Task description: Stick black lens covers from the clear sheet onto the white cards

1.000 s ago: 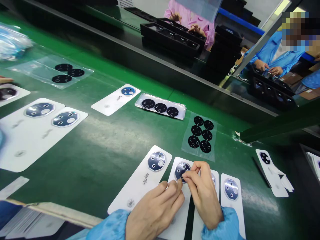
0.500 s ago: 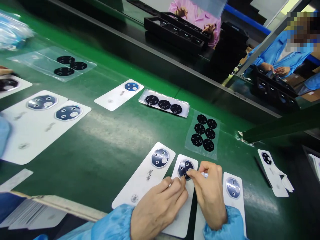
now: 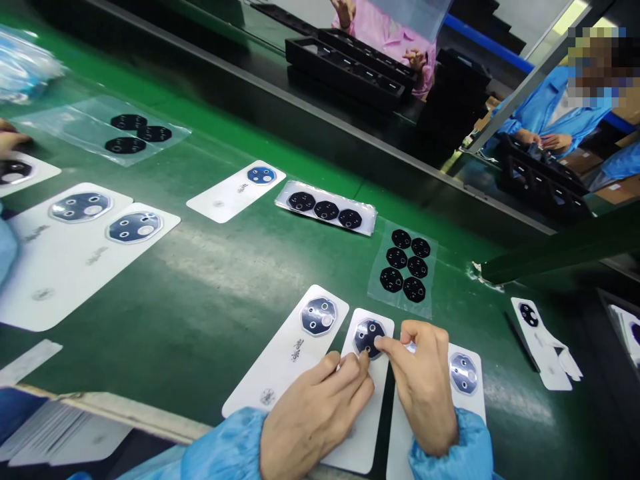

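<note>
Both my hands meet on a white back cover (image 3: 361, 413) lying on the green belt (image 3: 200, 293). A dark octagonal lens piece (image 3: 367, 335) sits at the cover's top end. My left hand (image 3: 320, 417) lies curled on the cover, its fingertips against the lens piece's lower edge. My right hand (image 3: 425, 393) is closed, its forefinger and thumb pinched at the right edge of the lens piece. What, if anything, is between those fingertips is too small to see. Similar covers lie on either side, one to the left (image 3: 280, 373) and one to the right (image 3: 465, 377).
A clear film with several black octagons (image 3: 406, 265) lies just beyond my hands, a strip of three (image 3: 326, 210) farther left. More white covers (image 3: 70, 260) (image 3: 234, 192) (image 3: 541, 343) lie about. Another person's hand (image 3: 9, 140) is at the left edge. Co-workers (image 3: 385, 33) handle black trays (image 3: 350, 60) behind.
My right forefinger has slid a little across the lens piece and the hand has settled lower. My left hand stays on the cover. The view has shifted slightly.
</note>
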Action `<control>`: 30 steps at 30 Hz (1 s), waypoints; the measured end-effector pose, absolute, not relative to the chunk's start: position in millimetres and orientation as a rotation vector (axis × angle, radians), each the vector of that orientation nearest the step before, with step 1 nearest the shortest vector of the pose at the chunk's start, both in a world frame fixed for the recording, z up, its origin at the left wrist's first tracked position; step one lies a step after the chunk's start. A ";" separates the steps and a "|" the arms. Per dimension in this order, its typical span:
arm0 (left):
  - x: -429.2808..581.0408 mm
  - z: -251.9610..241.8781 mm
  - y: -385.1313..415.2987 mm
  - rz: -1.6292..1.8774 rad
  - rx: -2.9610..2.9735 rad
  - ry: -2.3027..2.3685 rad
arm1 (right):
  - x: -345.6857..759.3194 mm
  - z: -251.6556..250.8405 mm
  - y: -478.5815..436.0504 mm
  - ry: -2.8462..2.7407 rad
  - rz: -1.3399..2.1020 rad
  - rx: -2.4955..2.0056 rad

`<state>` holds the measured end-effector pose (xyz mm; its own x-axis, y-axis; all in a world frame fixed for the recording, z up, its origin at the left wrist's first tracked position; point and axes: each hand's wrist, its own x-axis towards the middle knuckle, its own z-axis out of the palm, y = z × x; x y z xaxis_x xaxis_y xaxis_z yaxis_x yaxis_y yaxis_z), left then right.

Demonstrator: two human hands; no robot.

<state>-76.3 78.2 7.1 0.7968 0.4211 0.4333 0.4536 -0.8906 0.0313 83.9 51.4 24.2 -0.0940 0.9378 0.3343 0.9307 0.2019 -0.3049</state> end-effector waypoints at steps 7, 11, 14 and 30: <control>-76.5 7.0 77.8 -0.646 -2.909 -0.714 | 82.9 24.1 50.3 -2.032 0.030 -1.751; -76.9 8.4 77.7 -0.634 -2.908 -0.717 | 83.0 24.1 50.2 -2.056 0.049 -1.738; -77.1 8.5 78.0 -0.659 -2.907 -0.716 | 81.9 24.4 50.6 -2.043 0.034 -1.746; -76.4 7.5 78.1 -0.654 -2.902 -0.705 | 79.7 24.3 53.2 -2.046 0.088 -1.735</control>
